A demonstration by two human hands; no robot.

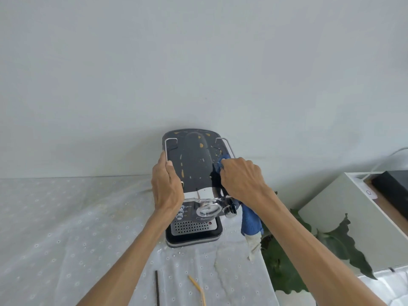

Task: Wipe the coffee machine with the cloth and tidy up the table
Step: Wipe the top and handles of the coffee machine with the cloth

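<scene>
A black and chrome coffee machine (194, 173) stands on the table (66, 228) against the wall, its dark top spotted with yellow stains. My left hand (169, 186) grips the machine's left edge, thumb on top. My right hand (240, 177) holds a blue cloth (251, 221) pressed to the right side of the top. One end of the cloth shows above my fingers and the rest hangs down beside the machine, ending in a whitish tip.
The table carries a white dotted covering. A dark thin rod (157, 288) and a yellow strip (197, 288) lie near its front edge. A green leafy plant (326, 246) and a pale box-like appliance (357, 208) stand to the right of the table.
</scene>
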